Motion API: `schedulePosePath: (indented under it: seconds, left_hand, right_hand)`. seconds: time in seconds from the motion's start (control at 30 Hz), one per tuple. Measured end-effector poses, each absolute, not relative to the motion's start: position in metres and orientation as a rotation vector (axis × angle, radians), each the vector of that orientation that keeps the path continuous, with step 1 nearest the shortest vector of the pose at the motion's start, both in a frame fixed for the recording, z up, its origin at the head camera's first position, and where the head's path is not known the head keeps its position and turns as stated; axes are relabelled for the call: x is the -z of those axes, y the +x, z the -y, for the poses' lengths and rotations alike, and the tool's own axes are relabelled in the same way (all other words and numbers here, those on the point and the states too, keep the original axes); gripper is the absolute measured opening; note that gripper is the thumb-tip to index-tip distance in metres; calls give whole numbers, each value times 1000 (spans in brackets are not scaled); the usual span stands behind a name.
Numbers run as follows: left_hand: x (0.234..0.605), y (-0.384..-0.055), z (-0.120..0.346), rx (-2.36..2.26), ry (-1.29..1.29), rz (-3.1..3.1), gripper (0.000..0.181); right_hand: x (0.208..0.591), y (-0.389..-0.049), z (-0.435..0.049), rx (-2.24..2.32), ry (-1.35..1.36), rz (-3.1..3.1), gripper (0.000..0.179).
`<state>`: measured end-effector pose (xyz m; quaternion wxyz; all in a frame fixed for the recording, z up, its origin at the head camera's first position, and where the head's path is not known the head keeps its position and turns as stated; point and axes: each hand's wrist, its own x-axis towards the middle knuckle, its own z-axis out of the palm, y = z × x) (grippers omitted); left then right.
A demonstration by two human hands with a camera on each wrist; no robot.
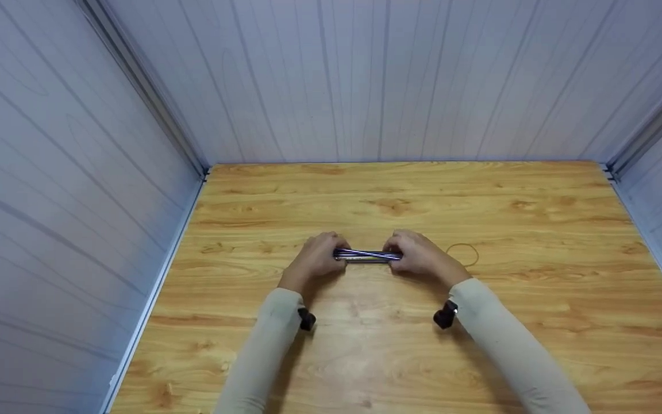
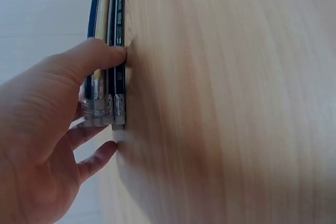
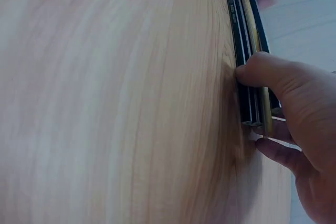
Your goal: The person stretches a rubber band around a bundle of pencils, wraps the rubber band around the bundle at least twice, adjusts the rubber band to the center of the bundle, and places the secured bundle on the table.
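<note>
A bundle of several pencils (image 1: 365, 256) lies crosswise between my two hands, low over the wooden table. Most are dark, and a yellow one shows among them in both wrist views. My left hand (image 1: 320, 255) grips the left end, its thumb across the pencils (image 2: 119, 19) just above their metal ferrules and pale erasers. At the other end, my right hand (image 1: 414, 252) holds the bundle with the thumb pressed on the near side and fingers behind. The eraserless ends of the pencils (image 3: 244, 100) stick out past that thumb.
A thin tan rubber band (image 1: 476, 256) lies on the table (image 1: 394, 356) just right of my right wrist. Pale panel walls (image 1: 354, 80) stand behind the table and along its left and right sides. Small black wrist cameras sit at both cuffs.
</note>
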<state>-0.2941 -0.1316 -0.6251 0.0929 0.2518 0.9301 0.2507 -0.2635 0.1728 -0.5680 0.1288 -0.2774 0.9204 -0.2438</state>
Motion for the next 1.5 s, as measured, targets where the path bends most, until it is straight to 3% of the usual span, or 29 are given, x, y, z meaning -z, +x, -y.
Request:
schedulePosePath:
  seconds: [0.33,0.7,0.77,0.83,0.97,1.1,1.3,1.4,1.5]
  left_hand:
    - [575,-274,117,-642,660,-2732,22]
    - [584,-276,107,-548,626,-2751,26]
    - [594,-281,110,-541,654,-2768,26]
    - [580,-276,108,-519,635,-2750,25]
    - [608,-290,114,-538,671,-2766,23]
    - [600,-285,114,-554,666,-2763,22]
    - [590,-278,116,-533,742,-2770,22]
    - [609,-284,121,-531,820,-2815,21]
    - [585,-278,117,-562,792,-2790,15]
  right_hand:
    - [585,-274,-174,731,-851,-2685,24]
    - [583,-279,-169,657,-750,-2642,20]
    - [590,-282,-170,671,-742,-2640,20]
    - [596,-284,-171,672,-753,-2647,21]
    - [619,-296,-176,645,-797,-2677,31]
    - [616,-294,-176,613,-844,-2682,36]
    - [610,-287,-175,678,-907,-2694,24]
    - [587,-278,-171,665,-888,-2665,20]
    - [563,-271,-171,659,-833,-2647,19]
